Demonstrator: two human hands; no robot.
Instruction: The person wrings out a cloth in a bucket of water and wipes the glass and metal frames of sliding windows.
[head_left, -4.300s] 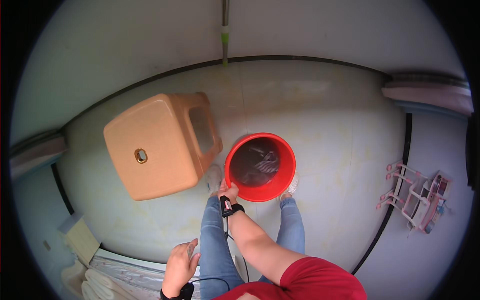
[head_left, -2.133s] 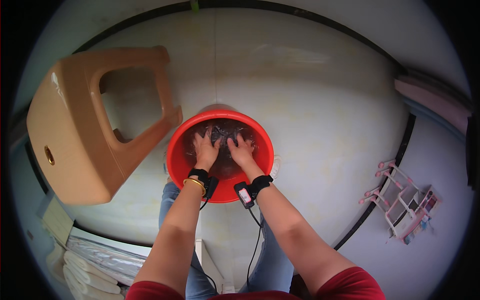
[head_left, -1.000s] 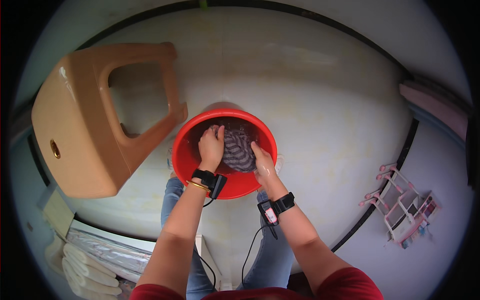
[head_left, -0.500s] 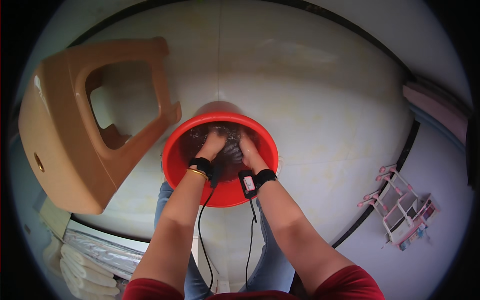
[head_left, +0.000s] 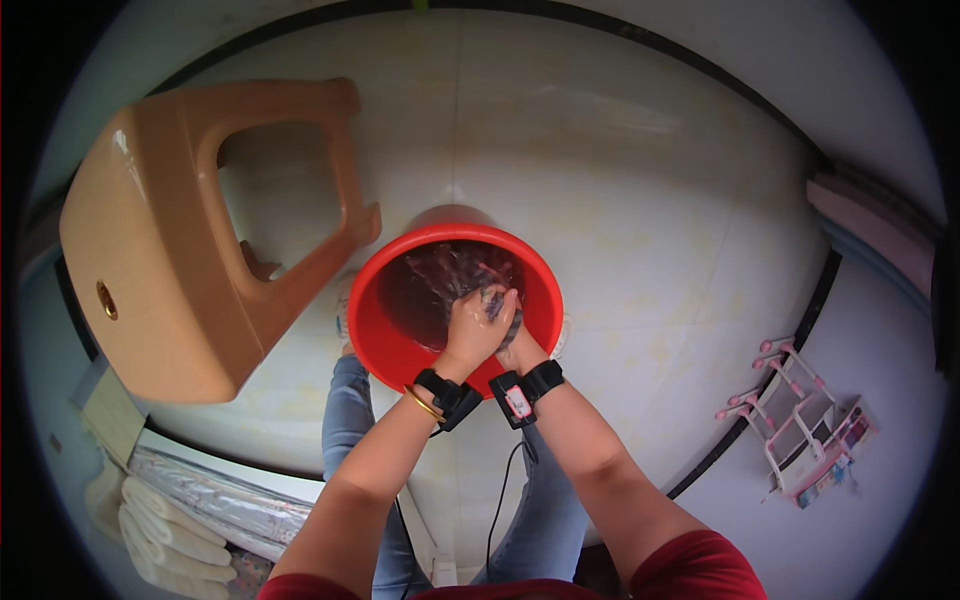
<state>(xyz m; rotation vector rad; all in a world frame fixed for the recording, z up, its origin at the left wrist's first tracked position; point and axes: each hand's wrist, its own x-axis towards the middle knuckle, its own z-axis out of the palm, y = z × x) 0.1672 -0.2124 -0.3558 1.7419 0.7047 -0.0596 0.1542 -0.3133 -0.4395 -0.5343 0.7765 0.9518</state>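
A red plastic bucket (head_left: pixel 378 345) with dark, rippling water (head_left: pixel 415 305) in it stands between my legs. Over its near part my two hands are pressed together round a wet, dark grey cloth (head_left: pixel 513 330) that looks striped. My left hand (head_left: pixel 476 328) is closed, its fingers wrapped over the cloth from the left. From the right my right hand (head_left: pixel 520 348) grips it too, partly hidden behind the left one. Bits of the cloth show between the fingers, but its full shape is hidden. Both wrists bear black straps with small cabled devices.
A large tan plastic stool-like piece (head_left: pixel 160 260) with a square opening lies at the left of the pale tiled floor (head_left: pixel 640 250). A white and pink folding rack (head_left: pixel 800 430) is at the right. Folded cream cloth (head_left: pixel 165 535) sits at the lower left.
My hands have come up out of the water and toward me. They were apart in the bucket; now they are clasped together on the cloth.
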